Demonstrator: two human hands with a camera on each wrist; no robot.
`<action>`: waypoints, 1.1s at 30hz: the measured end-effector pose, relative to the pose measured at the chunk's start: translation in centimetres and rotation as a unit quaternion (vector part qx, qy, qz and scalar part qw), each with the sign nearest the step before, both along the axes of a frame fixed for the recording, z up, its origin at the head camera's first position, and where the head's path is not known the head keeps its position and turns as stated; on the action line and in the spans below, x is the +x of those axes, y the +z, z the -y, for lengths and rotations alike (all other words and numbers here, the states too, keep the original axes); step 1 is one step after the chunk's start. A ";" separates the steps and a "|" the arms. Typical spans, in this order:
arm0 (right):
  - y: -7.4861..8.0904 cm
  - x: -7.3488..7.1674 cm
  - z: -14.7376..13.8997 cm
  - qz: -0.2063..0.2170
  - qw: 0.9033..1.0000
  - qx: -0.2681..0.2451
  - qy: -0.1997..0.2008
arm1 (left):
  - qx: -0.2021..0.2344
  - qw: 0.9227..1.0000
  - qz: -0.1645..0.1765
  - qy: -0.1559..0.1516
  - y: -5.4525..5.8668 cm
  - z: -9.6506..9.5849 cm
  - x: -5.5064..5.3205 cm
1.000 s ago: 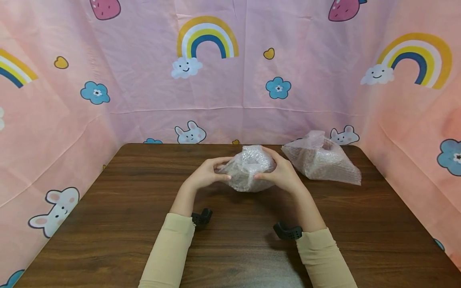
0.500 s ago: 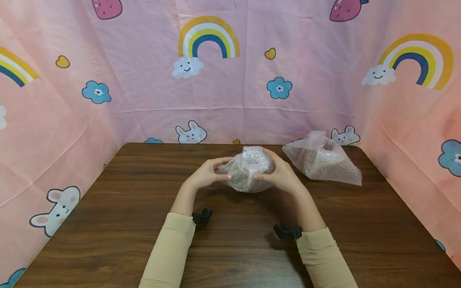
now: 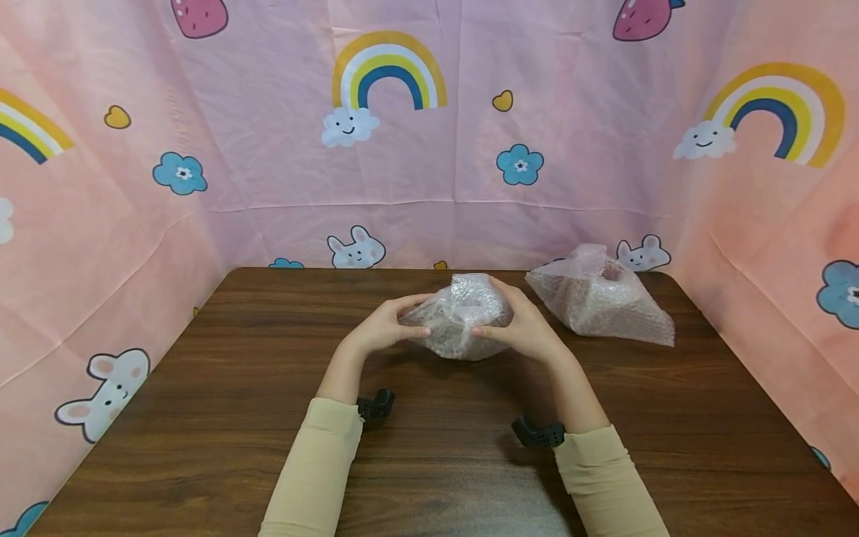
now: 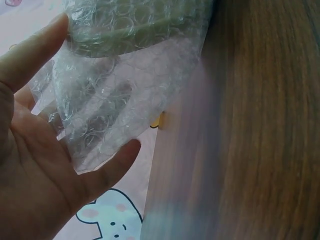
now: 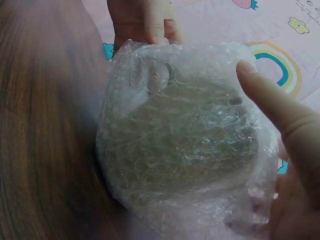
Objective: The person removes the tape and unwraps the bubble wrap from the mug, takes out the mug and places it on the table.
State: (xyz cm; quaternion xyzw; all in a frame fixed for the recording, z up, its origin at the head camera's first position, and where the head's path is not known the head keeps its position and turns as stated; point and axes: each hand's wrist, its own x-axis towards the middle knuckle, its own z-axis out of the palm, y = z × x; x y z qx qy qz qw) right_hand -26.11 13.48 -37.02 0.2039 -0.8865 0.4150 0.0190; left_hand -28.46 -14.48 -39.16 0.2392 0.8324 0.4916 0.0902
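Note:
A clear bubble-wrap bag (image 3: 456, 328) is held between both hands over the middle of the table. Something pale green, blurred by the wrap, shows inside it in the right wrist view; its kind cannot be told. My left hand (image 3: 379, 326) grips the bag's left corner, thumb on the near side and fingers behind. In the left wrist view that slack corner of wrap (image 4: 100, 120) lies between thumb and fingers. My right hand (image 3: 530, 326) grips the right side, its thumb in front near a fold and its index finger over the top.
A second bubble-wrap parcel (image 3: 597, 298) rests at the table's back right, beyond the right hand. The dark wooden table (image 3: 429, 455) ends at a printed cloth backdrop (image 3: 268, 164), which also hangs along both sides. Black camera mounts (image 3: 539, 432) sit on both wrists.
Both hands keep their grip on the bag, which stays almost in the same place. The view shifts very slightly.

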 end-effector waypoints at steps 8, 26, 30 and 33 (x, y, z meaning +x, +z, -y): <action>0.3 0.3 -0.1 -0.051 0.998 -0.011 0.031 | 0.004 1.000 0.005 -0.001 0.0 0.1 0.0; 2.0 0.9 1.4 -0.127 0.990 -0.016 0.055 | 0.010 1.000 -0.003 0.009 1.9 -0.3 1.3; 2.7 0.8 2.1 -0.143 0.987 0.027 0.063 | 0.022 1.000 0.002 -0.001 3.7 -0.7 2.6; 3.2 0.8 2.6 -0.149 0.984 0.064 0.068 | 0.026 1.000 0.001 0.000 3.7 -0.7 2.5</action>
